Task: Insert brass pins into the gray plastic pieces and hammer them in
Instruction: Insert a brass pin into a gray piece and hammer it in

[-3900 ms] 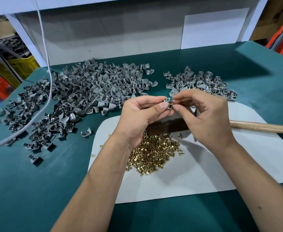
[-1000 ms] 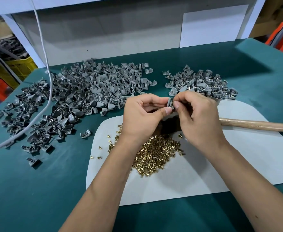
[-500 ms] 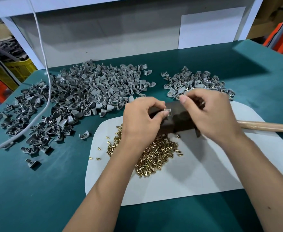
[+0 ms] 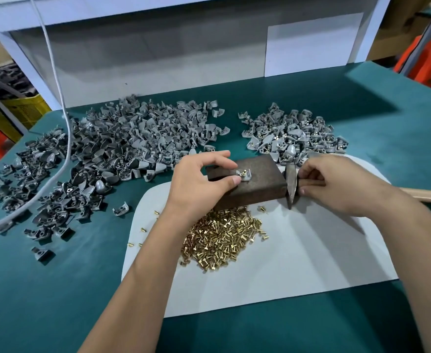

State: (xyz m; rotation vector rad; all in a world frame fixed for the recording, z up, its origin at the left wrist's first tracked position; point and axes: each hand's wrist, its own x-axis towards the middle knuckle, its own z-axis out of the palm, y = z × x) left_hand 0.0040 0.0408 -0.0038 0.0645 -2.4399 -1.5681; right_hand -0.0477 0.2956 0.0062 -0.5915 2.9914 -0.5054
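Note:
A gray plastic piece (image 4: 243,175) with a brass pin standing in it lies on top of a dark metal block (image 4: 257,182). My left hand (image 4: 204,182) pinches that piece between thumb and forefinger and steadies it on the block. My right hand (image 4: 336,184) grips the hammer (image 4: 292,184) just behind its head, on the wooden handle (image 4: 423,195); the head rests against the block's right end. A heap of loose brass pins (image 4: 219,240) lies on the white sheet (image 4: 311,256) in front of the block.
A big pile of gray plastic pieces (image 4: 132,141) spreads over the green table at the left. A smaller pile of pieces with brass pins (image 4: 290,136) sits behind the block at the right. A white cable (image 4: 64,138) hangs across the left pile.
Both hands held the piece and pin in the air. Now my left hand has set it on the block, and my right hand has let go and taken the hammer near its head.

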